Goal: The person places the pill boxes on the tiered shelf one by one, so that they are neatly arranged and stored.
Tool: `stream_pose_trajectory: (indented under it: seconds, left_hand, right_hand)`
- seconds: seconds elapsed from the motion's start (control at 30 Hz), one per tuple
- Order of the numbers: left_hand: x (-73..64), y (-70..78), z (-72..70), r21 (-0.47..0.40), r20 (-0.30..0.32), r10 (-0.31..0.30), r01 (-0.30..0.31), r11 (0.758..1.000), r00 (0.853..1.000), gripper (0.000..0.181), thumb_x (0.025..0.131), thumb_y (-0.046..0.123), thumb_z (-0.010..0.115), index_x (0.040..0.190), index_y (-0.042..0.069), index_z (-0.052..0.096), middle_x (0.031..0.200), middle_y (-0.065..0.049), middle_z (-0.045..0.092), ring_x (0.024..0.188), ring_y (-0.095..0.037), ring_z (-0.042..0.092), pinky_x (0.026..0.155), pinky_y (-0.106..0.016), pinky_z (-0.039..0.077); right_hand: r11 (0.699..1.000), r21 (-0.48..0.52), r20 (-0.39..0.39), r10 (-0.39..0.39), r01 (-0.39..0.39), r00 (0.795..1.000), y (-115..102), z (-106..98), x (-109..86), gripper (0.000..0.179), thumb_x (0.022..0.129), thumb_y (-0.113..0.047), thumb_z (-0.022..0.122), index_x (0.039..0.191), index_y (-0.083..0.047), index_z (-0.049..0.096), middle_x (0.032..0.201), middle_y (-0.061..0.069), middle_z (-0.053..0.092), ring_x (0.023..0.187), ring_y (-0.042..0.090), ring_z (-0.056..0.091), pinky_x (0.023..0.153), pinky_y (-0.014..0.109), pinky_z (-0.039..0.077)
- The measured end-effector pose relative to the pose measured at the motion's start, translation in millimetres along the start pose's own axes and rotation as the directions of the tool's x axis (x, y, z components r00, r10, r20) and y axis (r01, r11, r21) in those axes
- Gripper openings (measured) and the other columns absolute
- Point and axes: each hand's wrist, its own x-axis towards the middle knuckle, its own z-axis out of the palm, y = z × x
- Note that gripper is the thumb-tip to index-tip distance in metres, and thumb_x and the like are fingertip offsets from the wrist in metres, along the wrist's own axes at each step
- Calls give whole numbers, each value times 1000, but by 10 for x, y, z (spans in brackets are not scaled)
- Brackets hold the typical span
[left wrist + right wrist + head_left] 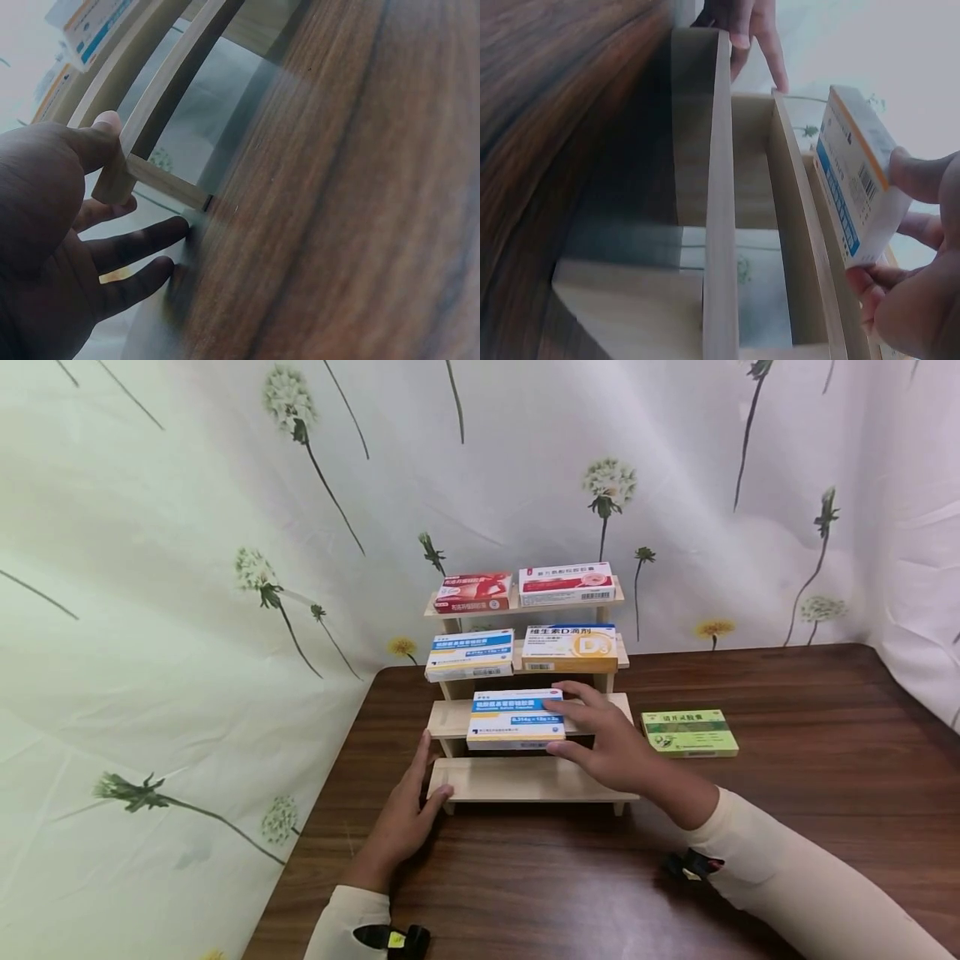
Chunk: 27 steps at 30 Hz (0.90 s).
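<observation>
A stepped wooden display stand [525, 781] is set on the table, its left end pinched by my left hand [408, 818]. In the left wrist view the thumb [105, 124] lies on the board's end, while other fingers spread below. My right hand [607, 735] holds a blue-and-white medicine box [516, 720] by its right end, between thumb and fingers. That box overlaps the second tier from the bottom in the head view. Its barcoded side [855, 176] faces the right wrist camera. The lowest tier carries no box.
A red box [472, 592] and a white-and-red box [566, 585] sit on the top tier. Below them are another blue-and-white box [469, 654] and a vitamin D box [568, 648]. A green box [690, 732] lies on the dark wooden table [525, 877], right of the stand. Dandelion-print cloth [487, 485] hangs behind.
</observation>
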Motion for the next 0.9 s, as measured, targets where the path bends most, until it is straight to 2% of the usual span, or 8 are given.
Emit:
stream_pose_trajectory:
  seconds: [0.2, 0.37, 0.5, 0.67, 0.9]
  left_hand:
    - [10, 19, -7, -5, 6, -5, 5, 1000, 1000, 90, 114, 28, 61, 178, 32, -3, 181, -16, 28, 162, -43, 40, 130, -67, 31]
    - [5, 30, -9, -6, 4, -4, 4, 1000, 1000, 90, 114, 27, 61, 178, 32, -2, 185, -11, 16, 163, -44, 38, 129, -68, 32]
    - [-2, 30, -1, -8, -2, -5, 5, 1000, 1000, 90, 114, 26, 61, 178, 33, -2, 185, -11, 16, 163, -44, 38, 129, -68, 32]
    - [-5, 26, 11, -7, -1, -9, 9, 1000, 1000, 91, 113, 26, 62, 177, 34, -2, 185, -10, 16, 163, -43, 38, 129, -68, 31]
    - [-3, 5, 7, -30, -4, 2, -2, 1000, 1000, 92, 113, 24, 63, 178, 32, -2, 185, -12, 16, 165, -44, 33, 130, -69, 29]
  right_hand:
    - [997, -21, 8, 80, -79, 997, -41, 98, 46, 61, 99, -17, 83, 155, -7, 62, 170, 22, 42, 157, 49, 42, 117, 68, 46]
    - [993, 4, 28, 122, -122, 992, -97, 171, 87, 61, 101, -18, 81, 157, -9, 60, 173, 21, 39, 159, 50, 38, 118, 69, 45]
    - [989, 14, 42, 147, -148, 988, -137, 233, 129, 61, 101, -20, 81, 158, -12, 61, 174, 18, 39, 161, 47, 37, 122, 73, 35]
    - [992, 4, 36, 129, -129, 991, -153, 304, 191, 61, 100, -21, 82, 157, -13, 61, 173, 17, 42, 162, 42, 39, 123, 76, 25]
    - [996, -47, 21, 72, -71, 997, -181, 390, 309, 60, 101, -25, 81, 156, -11, 62, 173, 19, 43, 159, 45, 42, 124, 79, 25]
